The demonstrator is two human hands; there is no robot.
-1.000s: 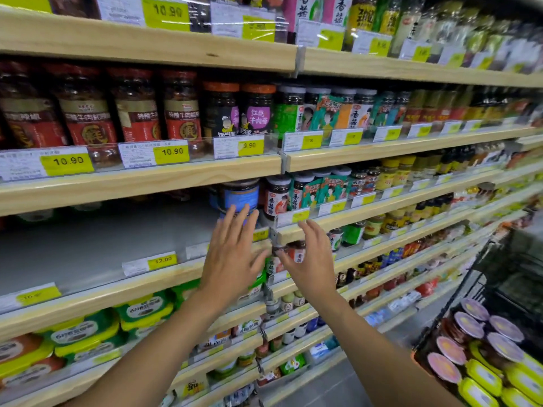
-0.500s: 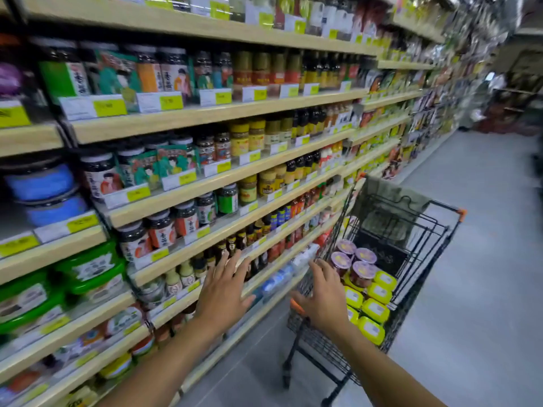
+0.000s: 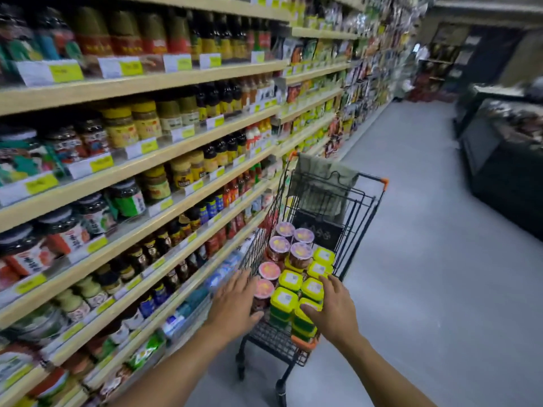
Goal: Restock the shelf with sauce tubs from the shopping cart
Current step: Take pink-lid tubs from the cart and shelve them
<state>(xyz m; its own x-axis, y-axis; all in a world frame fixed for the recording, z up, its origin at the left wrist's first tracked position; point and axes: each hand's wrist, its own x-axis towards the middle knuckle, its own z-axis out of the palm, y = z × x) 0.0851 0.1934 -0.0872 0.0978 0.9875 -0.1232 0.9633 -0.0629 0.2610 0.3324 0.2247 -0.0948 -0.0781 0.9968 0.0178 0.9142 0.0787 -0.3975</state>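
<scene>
Holding nothing yet, with fingers on both sides spread apart over the load. Packed with jars and bottles along the left, the shelf (image 3: pixel 164 160); plan on a turn back that way once loaded. Parked just beside it, the shopping cart (image 3: pixel 367 207), with yellow-lidded sauce tubs (image 3: pixel 284 301) stacked at its near end and pink-lidded jars (image 3: pixel 278 245) packed against them. Best to take a top tub from each stack, clamping the sides below the lid and lifting straight up to avoid dragging a neighbour. Reaching forward and down: left hand (image 3: pixel 235 306) at the cart's near left edge beside a pink-lidded jar, right hand (image 3: pixel 332 312) over the yellow stacks, thumb across one lid. Touching or just hovering: cannot tell.
</scene>
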